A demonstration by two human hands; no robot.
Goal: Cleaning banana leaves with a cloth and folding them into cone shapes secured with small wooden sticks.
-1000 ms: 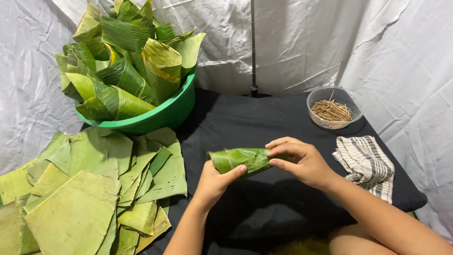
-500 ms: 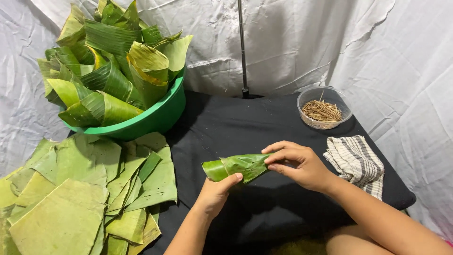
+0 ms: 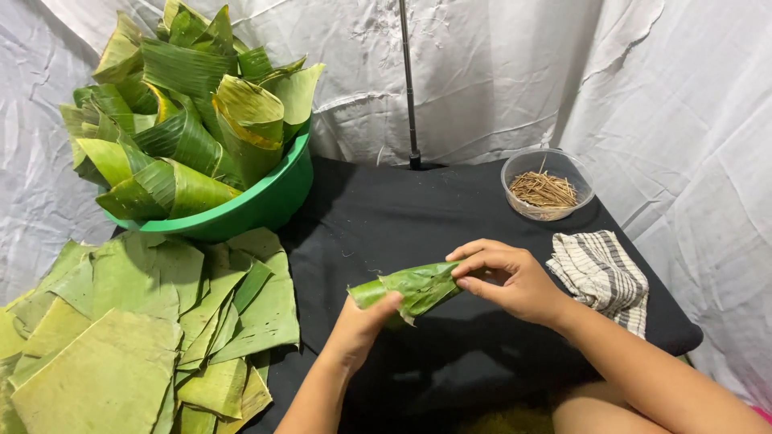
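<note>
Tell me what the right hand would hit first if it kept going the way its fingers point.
The right hand points left, already touching the leaf roll; beyond that, probably the left hand.

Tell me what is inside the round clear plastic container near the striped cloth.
The round clear plastic container holds a heap of thin tan sticks. Whatever lies beneath the heap on the container's bottom is covered. It stands on the black table beside the striped cloth.
</note>
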